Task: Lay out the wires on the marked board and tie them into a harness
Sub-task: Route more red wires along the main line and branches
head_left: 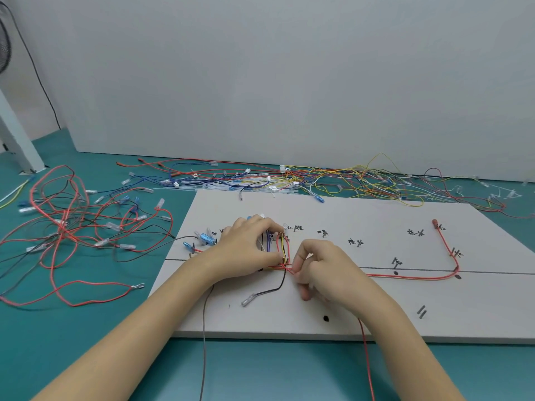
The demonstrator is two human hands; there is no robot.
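Your left hand pins the wire bundle on the marked board, right hand fingers pinch its red wire at the corner — trunk line runs rightward, so right hand's nearer.

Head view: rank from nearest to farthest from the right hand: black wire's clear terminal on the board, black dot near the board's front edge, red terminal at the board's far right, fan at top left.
From the right hand:
1. Black dot, just below the hand, near the front edge; the clear terminal, lower left of the hand, is too close to rank apart.
2. Red terminal, far right of the board.
3. Fan, top left corner, off the board.
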